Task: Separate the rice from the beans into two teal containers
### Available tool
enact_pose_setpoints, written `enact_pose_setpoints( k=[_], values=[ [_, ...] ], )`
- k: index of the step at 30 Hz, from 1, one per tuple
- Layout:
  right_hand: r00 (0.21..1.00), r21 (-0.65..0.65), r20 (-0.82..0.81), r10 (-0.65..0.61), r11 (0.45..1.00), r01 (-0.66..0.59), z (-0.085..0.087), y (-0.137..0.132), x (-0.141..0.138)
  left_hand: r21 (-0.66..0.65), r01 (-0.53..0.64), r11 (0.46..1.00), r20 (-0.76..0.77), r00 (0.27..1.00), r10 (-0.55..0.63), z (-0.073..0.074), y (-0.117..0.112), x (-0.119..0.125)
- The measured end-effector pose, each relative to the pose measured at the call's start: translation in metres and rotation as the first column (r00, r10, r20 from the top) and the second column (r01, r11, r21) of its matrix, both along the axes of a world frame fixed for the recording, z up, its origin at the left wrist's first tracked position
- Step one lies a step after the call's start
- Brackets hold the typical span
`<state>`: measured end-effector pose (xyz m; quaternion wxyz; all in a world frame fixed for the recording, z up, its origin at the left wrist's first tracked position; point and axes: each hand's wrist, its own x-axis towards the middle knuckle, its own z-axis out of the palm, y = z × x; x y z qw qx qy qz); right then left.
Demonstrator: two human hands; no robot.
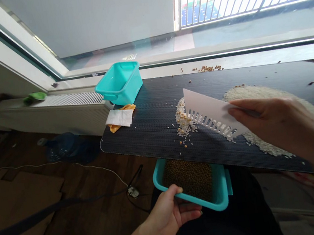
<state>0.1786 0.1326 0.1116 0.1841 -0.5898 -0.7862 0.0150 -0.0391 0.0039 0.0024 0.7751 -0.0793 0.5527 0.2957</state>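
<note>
My right hand (252,114) grips a flat white plate with slots along its lower edge (208,109), held tilted over the dark tabletop. By the plate's left end lies a small heap of white rice grains mixed with some yellowish peas (185,119). A much larger spread of rice (269,95) lies beneath and behind my right hand. My left hand (174,210) holds the rim of a turquoise plastic tub (223,194) just below the table's front edge. Inside it are many brownish round peas (188,176).
An identical-coloured tub (118,82) stands at the table's far left corner, near a folded white cloth on an orange one (119,117). Scattered peas (210,68) lie along the windowsill. A radiator (80,102), a large blue bottle (69,145) and cables are to the left.
</note>
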Motion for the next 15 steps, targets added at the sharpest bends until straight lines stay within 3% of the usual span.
enact_pose_setpoints(
  k=[8,15],
  values=[
    [0.996,0.092,0.022,0.081,0.992,-0.083,-0.001,-0.009,-0.008,0.007,-0.017,1.000,0.002,1.000,0.016,0.002,0.001,-0.004],
    [0.985,0.016,-0.027,0.168,0.986,-0.167,-0.009,-0.004,-0.018,0.013,-0.023,1.000,-0.001,1.000,0.023,0.003,0.001,-0.008]
  ],
)
